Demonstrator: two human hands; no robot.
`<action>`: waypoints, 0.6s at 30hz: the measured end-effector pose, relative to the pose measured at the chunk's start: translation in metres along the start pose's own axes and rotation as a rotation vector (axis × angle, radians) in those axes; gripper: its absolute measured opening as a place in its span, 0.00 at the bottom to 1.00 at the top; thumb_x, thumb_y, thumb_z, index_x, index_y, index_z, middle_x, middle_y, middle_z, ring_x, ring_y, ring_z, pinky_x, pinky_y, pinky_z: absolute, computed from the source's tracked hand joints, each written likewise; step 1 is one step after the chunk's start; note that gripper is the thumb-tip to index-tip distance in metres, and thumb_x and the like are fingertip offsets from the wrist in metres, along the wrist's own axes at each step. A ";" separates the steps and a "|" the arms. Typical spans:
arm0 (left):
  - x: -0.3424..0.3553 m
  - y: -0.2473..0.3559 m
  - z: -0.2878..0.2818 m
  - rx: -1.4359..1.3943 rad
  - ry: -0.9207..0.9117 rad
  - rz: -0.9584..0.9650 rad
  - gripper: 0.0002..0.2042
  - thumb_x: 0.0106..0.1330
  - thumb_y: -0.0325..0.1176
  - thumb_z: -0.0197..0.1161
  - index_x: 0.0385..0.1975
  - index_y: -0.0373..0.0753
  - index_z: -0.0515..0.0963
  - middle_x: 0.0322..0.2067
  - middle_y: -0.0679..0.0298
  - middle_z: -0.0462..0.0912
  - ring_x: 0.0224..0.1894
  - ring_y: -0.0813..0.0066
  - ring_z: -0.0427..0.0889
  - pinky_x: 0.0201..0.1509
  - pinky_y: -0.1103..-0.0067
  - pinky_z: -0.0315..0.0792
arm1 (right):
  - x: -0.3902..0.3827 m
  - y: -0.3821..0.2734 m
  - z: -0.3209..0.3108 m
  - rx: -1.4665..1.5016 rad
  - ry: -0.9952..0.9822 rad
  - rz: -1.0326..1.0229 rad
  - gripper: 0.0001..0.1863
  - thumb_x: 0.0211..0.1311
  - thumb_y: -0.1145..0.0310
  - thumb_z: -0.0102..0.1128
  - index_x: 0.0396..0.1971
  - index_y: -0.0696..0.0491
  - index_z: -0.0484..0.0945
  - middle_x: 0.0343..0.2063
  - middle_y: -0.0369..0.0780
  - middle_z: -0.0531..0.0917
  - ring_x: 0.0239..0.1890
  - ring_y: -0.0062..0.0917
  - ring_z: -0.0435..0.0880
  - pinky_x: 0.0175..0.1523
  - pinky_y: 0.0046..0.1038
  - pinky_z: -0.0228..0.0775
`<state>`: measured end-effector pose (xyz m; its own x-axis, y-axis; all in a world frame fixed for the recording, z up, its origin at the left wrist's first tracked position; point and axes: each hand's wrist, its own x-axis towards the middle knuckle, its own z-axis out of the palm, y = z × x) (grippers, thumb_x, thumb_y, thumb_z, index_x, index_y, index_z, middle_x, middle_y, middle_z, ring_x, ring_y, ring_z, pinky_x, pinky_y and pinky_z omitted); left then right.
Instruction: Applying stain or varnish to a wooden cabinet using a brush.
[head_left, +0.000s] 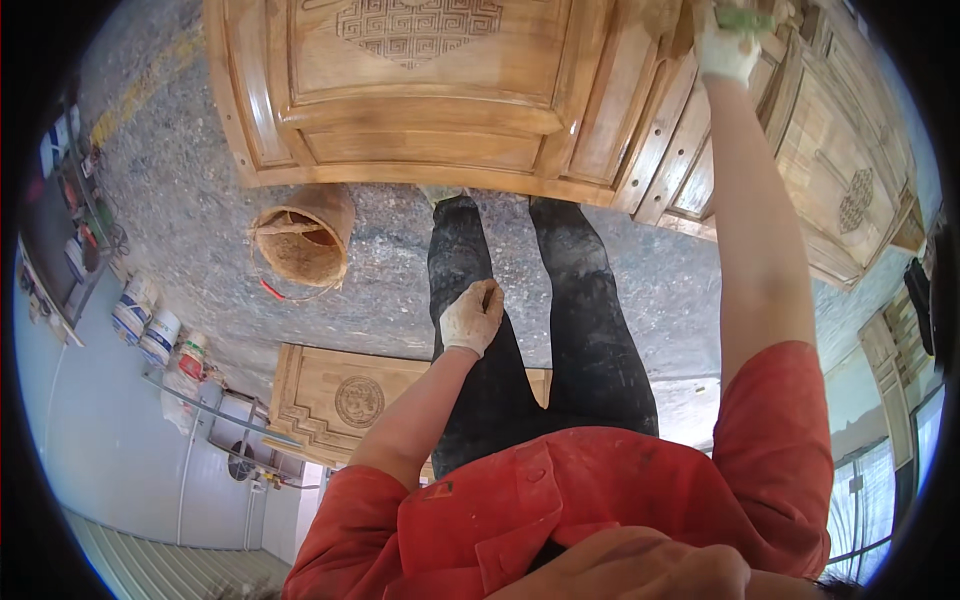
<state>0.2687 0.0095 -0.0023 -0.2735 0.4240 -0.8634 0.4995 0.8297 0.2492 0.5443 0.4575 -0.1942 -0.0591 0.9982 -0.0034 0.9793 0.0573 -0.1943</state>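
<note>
My right hand (pixel 727 42), in a white glove, reaches up to the top right and grips a small green pad (pixel 744 18) pressed against the edge of a carved wooden door panel (pixel 420 100). My left hand (pixel 472 316), also in a white glove, rests with curled fingers against my black trouser leg (pixel 480 390) and holds nothing that I can see. My red shirt (pixel 600 500) fills the bottom of the view.
A brown, crusted bucket (pixel 301 240) stands on the speckled concrete floor (pixel 180 200) beside the door. Another carved panel (pixel 345 400) lies lower left, and more wooden doors (pixel 850 180) stand at the right. Paint cans (pixel 150 325) and shelves line the left wall.
</note>
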 end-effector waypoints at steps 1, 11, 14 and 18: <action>0.006 0.009 0.004 -0.021 -0.004 0.033 0.13 0.62 0.42 0.56 0.40 0.43 0.78 0.29 0.64 0.84 0.29 0.63 0.81 0.35 0.74 0.73 | 0.045 0.030 0.011 -0.027 0.067 0.019 0.17 0.56 0.59 0.58 0.41 0.55 0.79 0.34 0.43 0.81 0.33 0.34 0.80 0.40 0.31 0.73; -0.009 0.005 0.015 -0.049 0.012 -0.093 0.13 0.62 0.43 0.56 0.40 0.44 0.78 0.27 0.63 0.83 0.27 0.64 0.81 0.35 0.75 0.73 | 0.075 -0.037 0.007 -0.115 0.073 0.056 0.15 0.58 0.64 0.57 0.41 0.57 0.78 0.35 0.42 0.81 0.34 0.33 0.79 0.42 0.31 0.72; -0.015 -0.026 0.021 -0.014 0.073 -0.115 0.13 0.62 0.43 0.56 0.41 0.43 0.78 0.28 0.63 0.83 0.28 0.64 0.81 0.35 0.75 0.73 | 0.045 -0.096 -0.046 -0.159 0.064 0.052 0.16 0.59 0.63 0.56 0.43 0.57 0.78 0.37 0.42 0.81 0.36 0.32 0.79 0.43 0.31 0.72; -0.019 -0.066 0.011 0.023 0.160 -0.132 0.14 0.63 0.43 0.56 0.41 0.41 0.78 0.28 0.62 0.82 0.27 0.68 0.81 0.34 0.76 0.73 | 0.034 -0.116 -0.102 0.817 -0.454 0.161 0.18 0.58 0.62 0.57 0.45 0.58 0.77 0.39 0.41 0.81 0.37 0.30 0.79 0.44 0.29 0.71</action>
<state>0.2498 -0.0574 -0.0071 -0.4637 0.3658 -0.8069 0.4690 0.8741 0.1268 0.4488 0.4862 -0.0715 -0.1732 0.8821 -0.4380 0.5538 -0.2806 -0.7840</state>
